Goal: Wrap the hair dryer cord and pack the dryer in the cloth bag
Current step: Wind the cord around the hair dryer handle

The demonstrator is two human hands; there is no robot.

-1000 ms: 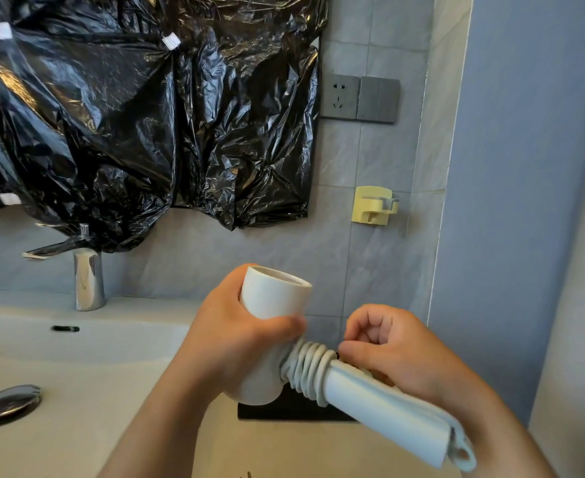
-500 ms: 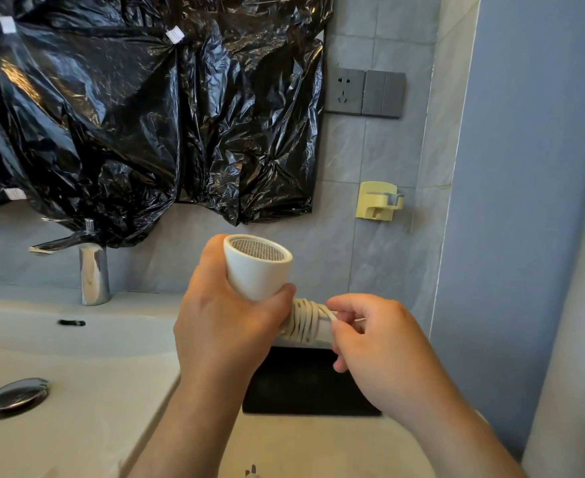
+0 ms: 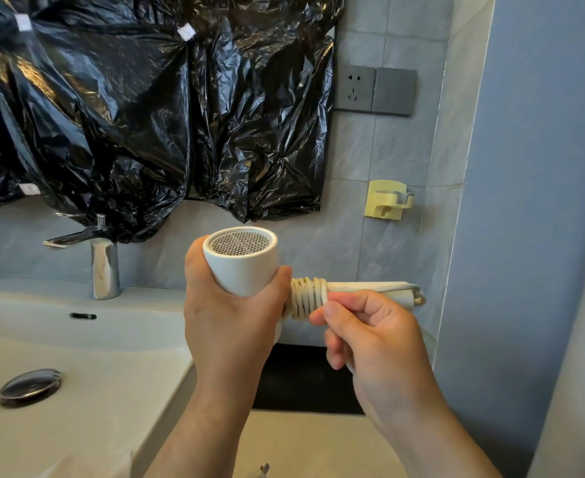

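A white hair dryer (image 3: 246,267) is held in front of me with its mesh end tilted up. My left hand (image 3: 229,319) grips its barrel. The handle (image 3: 370,289) points right, level. A cream cord (image 3: 306,296) is coiled in several turns around the handle's base, next to the barrel. My right hand (image 3: 370,336) pinches the cord at the coil with thumb and forefinger. A dark flat piece (image 3: 304,377), possibly the cloth bag, lies on the counter under my hands; I cannot tell for sure.
A white basin (image 3: 87,343) with a chrome drain (image 3: 30,386) and faucet (image 3: 103,267) is at the left. Black plastic (image 3: 139,108) covers the mirror. A wall socket (image 3: 354,88) and a yellow holder (image 3: 387,200) sit on the tiles. A blue wall (image 3: 532,201) closes the right.
The dryer rose and turned so its mesh end faces up. The handle swung from pointing down-right to level. My right hand shifted from the handle to the coil.
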